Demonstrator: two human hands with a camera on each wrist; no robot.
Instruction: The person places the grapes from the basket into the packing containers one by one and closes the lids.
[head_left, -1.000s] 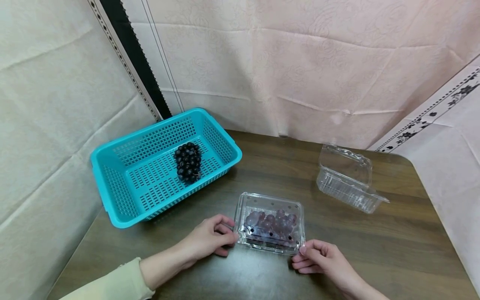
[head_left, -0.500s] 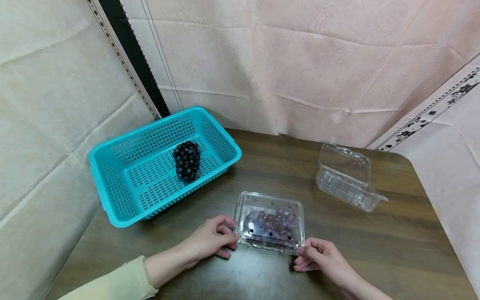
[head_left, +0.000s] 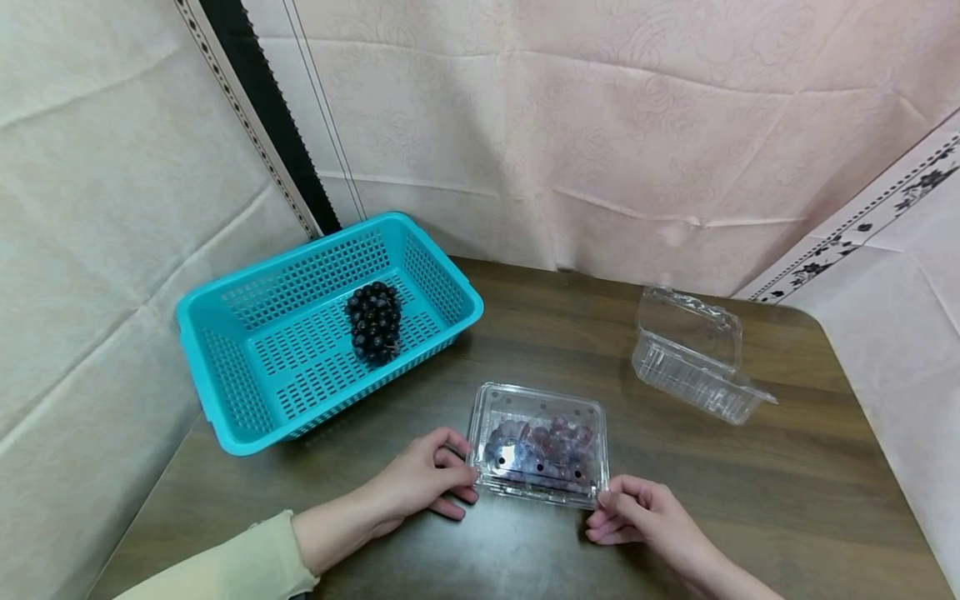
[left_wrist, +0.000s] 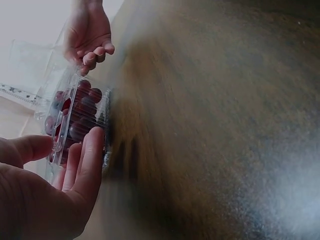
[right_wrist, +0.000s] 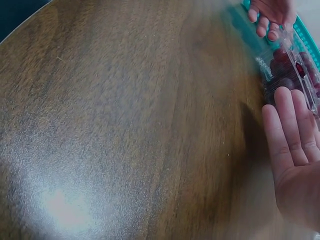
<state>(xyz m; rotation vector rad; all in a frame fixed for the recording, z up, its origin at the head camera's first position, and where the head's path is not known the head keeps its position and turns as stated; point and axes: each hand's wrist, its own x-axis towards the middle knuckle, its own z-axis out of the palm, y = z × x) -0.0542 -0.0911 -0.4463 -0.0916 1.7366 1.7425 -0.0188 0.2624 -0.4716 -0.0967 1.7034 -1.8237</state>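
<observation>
Very little differs from a second ago: the closed box (head_left: 542,403) sits on the same spot of the worktop (head_left: 795,475) with its lid down, and both hands stay at its near corners. The whole head view has shifted a touch, and the basket (head_left: 288,362) and the open box (head_left: 688,382) keep their places.

The left hand (head_left: 429,477), at about 8 o'clock from the closed box, has the corner between thumb and fingers. The right hand (head_left: 637,517), at 4 o'clock, pinches the other near corner between thumb and forefinger; the right wrist view shows its other fingers reaching along the side.

Inside the closed box, red-purple grapes (head_left: 543,454) are heaped towards 6 o'clock, under a clear lid with small round holes. At 10 o'clock from it stands the blue basket with slotted walls, set at a slant; a bunch of black grapes (head_left: 374,323) lies on its floor, towards the basket's 3 o'clock side. At 2 o'clock stands the clear open box, its lid raised on the far side and a corner of its rim jutting towards 4 o'clock.
</observation>
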